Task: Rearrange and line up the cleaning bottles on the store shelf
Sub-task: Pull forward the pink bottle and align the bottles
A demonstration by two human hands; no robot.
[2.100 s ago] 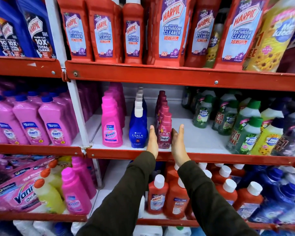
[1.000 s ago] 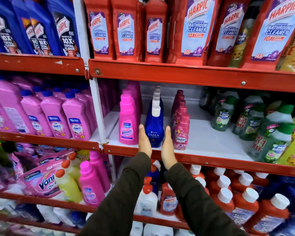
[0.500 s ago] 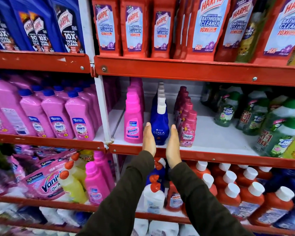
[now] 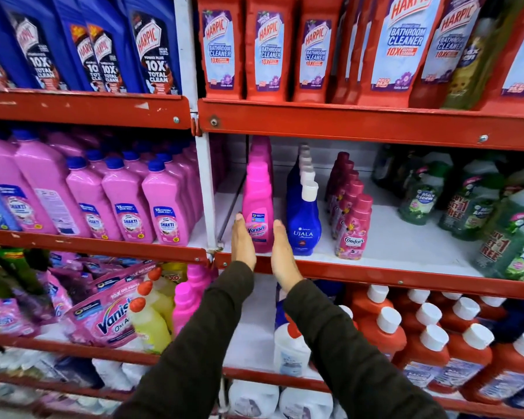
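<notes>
Step in hand: squaring up the front tall pink plastic Vanish bottle [image 4: 257, 204] at the head of its row, on the middle white shelf board with the red metal lip [image 4: 375, 273].
Left hand [image 4: 243, 244]: flat and open, fingers together, its palm against the pink bottle's left side near the base.
Right hand [image 4: 282, 255]: flat and open likewise, its palm along the bottle's right side, in the gap between that bottle and the blue teardrop-shaped Ujala bottle with the white cap [image 4: 303, 220].
Grip: not a closed grasp; the two open palms sandwich the bottle narrowly. Whether the right palm truly presses on it or sits just off it, I cannot tell.
Where the bottle is: upright at the shelf's front edge, just right of the white upright post [image 4: 204, 176], with more pink bottles filed behind it.
Neighbours: the blue row stands just beside on the right; next comes a row of small dark-pink Comfort bottles [image 4: 352, 228], also in file. Green-capped Max Kleen bottles [image 4: 478, 204] crowd the far right, less orderly.
Progress, as a judgement: three rows look straight; the green group seems untended.
Next move calls for: a light, even nudge from both palms so the label faces front and the base sits flush with the lip, without tipping the tall bottle or bumping the blue one.
</notes>
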